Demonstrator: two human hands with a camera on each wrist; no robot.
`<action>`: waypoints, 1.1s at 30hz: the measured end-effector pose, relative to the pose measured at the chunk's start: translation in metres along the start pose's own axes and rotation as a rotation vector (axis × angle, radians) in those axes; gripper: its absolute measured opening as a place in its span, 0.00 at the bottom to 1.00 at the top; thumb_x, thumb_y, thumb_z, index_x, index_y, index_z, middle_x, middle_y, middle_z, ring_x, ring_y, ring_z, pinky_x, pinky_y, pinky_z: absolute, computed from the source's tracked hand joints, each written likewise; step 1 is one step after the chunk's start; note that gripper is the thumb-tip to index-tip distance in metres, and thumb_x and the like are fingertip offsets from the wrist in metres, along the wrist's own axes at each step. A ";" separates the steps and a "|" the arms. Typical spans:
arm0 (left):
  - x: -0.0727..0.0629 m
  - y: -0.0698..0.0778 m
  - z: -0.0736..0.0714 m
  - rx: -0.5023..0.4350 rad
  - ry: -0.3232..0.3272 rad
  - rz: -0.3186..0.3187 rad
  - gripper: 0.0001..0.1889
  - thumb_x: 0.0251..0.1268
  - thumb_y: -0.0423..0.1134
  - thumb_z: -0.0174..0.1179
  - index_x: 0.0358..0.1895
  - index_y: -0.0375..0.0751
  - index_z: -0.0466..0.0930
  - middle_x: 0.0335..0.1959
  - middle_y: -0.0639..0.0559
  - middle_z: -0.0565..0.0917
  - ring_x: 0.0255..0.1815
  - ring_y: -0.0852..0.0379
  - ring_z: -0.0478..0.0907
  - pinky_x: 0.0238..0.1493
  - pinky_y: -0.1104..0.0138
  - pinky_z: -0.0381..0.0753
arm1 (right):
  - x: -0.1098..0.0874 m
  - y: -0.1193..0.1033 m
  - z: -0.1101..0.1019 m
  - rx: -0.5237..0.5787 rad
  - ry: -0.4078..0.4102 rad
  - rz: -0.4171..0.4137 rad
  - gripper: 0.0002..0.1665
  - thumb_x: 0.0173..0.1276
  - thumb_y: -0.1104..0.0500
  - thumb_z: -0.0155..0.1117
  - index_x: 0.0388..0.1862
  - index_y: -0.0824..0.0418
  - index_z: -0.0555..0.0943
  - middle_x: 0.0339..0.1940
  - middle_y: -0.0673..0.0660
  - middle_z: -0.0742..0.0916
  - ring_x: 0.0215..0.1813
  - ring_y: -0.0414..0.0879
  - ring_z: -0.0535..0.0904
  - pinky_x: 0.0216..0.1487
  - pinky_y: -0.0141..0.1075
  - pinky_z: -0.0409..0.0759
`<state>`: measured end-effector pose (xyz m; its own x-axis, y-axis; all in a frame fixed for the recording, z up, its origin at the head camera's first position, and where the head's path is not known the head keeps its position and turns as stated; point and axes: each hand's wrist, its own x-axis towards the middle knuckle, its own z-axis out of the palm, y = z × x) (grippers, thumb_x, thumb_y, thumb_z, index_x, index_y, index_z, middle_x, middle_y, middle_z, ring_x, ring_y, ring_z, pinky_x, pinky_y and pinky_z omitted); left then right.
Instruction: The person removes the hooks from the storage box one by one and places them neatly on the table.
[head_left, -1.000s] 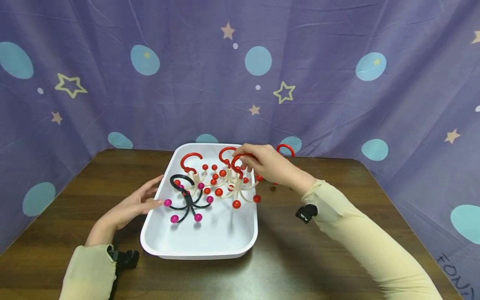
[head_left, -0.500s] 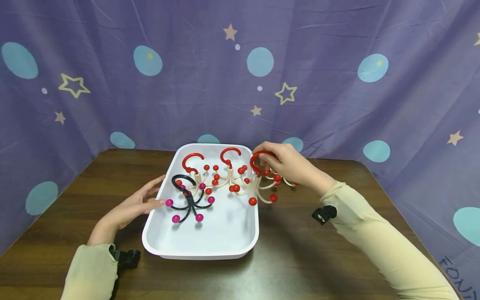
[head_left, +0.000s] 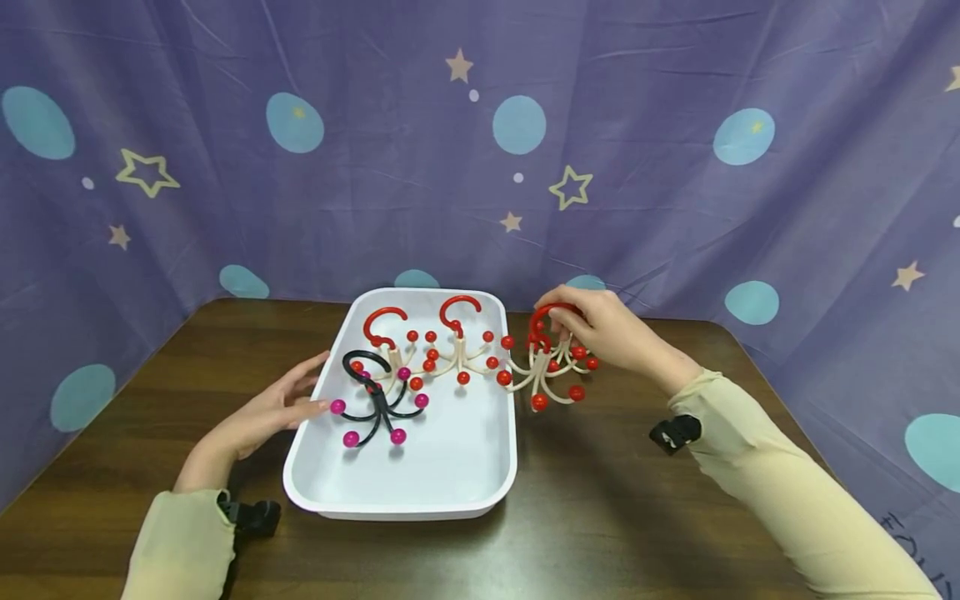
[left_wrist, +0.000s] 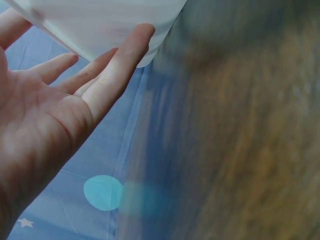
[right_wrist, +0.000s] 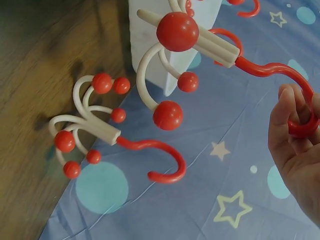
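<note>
My right hand (head_left: 618, 333) grips the red hook of a cream hook hanger (head_left: 538, 367) with curved arms tipped by red balls. It hangs just beyond the right rim of the white tray (head_left: 412, 487), above the table. In the right wrist view, another red-and-cream hook hanger (right_wrist: 102, 130) stands on the table, apart from the held one. My left hand (head_left: 262, 417) rests against the tray's left side with its fingers extended. In the tray are a black hook hanger (head_left: 379, 406) with magenta balls and two red-and-cream hook hangers (head_left: 461, 350), the left one partly behind the black one.
The tray stands on a dark wooden table (head_left: 637, 517). A purple curtain (head_left: 637, 233) with stars and ovals hangs behind it. The tray's near end and the table on the right show bare surface. The left wrist view (left_wrist: 100, 30) shows the tray wall.
My right hand has carried the red-and-cream hook hanger rightward, from above the tray to beyond its right rim. My left hand has stayed against the tray.
</note>
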<state>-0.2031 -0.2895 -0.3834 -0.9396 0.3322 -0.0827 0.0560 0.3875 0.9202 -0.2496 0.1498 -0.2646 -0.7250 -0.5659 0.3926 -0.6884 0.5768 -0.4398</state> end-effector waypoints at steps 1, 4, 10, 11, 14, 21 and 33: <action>0.000 0.000 0.000 0.001 0.000 -0.001 0.41 0.62 0.40 0.55 0.72 0.49 0.38 0.66 0.27 0.51 0.58 0.33 0.65 0.46 0.50 0.76 | -0.001 0.001 -0.001 -0.010 0.005 0.003 0.09 0.68 0.60 0.54 0.44 0.54 0.79 0.24 0.49 0.81 0.25 0.40 0.76 0.25 0.31 0.75; 0.000 0.000 0.000 -0.001 0.002 0.004 0.41 0.62 0.40 0.55 0.72 0.48 0.38 0.66 0.27 0.51 0.58 0.33 0.65 0.46 0.50 0.76 | -0.004 0.006 -0.002 -0.024 0.007 0.013 0.09 0.68 0.60 0.53 0.44 0.54 0.79 0.23 0.50 0.81 0.22 0.40 0.75 0.22 0.31 0.74; 0.001 -0.002 0.000 -0.005 0.000 0.005 0.41 0.62 0.39 0.55 0.72 0.48 0.38 0.66 0.27 0.51 0.58 0.33 0.65 0.46 0.51 0.76 | -0.008 0.017 -0.006 -0.054 0.014 0.009 0.09 0.68 0.60 0.53 0.44 0.54 0.79 0.24 0.49 0.81 0.25 0.40 0.77 0.23 0.30 0.74; 0.001 -0.002 0.000 -0.004 0.001 0.003 0.41 0.62 0.40 0.55 0.72 0.49 0.38 0.66 0.27 0.51 0.57 0.33 0.65 0.45 0.51 0.76 | -0.009 0.019 -0.007 -0.058 0.015 0.009 0.09 0.68 0.60 0.54 0.44 0.54 0.79 0.24 0.49 0.81 0.26 0.40 0.77 0.24 0.30 0.74; 0.001 -0.002 0.000 0.000 0.003 -0.003 0.41 0.62 0.40 0.55 0.72 0.49 0.38 0.66 0.27 0.51 0.57 0.33 0.66 0.46 0.50 0.76 | -0.012 0.023 -0.010 -0.080 0.017 0.013 0.09 0.68 0.59 0.54 0.44 0.53 0.79 0.24 0.47 0.81 0.27 0.39 0.77 0.25 0.30 0.74; 0.003 -0.003 0.001 -0.012 -0.004 0.002 0.40 0.62 0.40 0.55 0.72 0.49 0.39 0.66 0.28 0.51 0.57 0.34 0.66 0.46 0.52 0.76 | -0.021 0.035 -0.017 -0.077 0.002 0.087 0.10 0.69 0.58 0.52 0.45 0.55 0.78 0.26 0.50 0.83 0.28 0.41 0.79 0.27 0.32 0.76; 0.002 -0.003 0.000 -0.056 -0.020 0.038 0.40 0.63 0.37 0.53 0.72 0.46 0.38 0.66 0.27 0.51 0.55 0.36 0.67 0.44 0.55 0.76 | -0.031 0.063 -0.032 -0.138 0.040 0.144 0.10 0.70 0.60 0.51 0.45 0.56 0.78 0.24 0.52 0.83 0.26 0.44 0.78 0.25 0.33 0.75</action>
<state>-0.2053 -0.2900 -0.3867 -0.9303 0.3629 -0.0541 0.0721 0.3254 0.9428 -0.2711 0.2227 -0.2783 -0.8148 -0.4493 0.3664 -0.5719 0.7270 -0.3801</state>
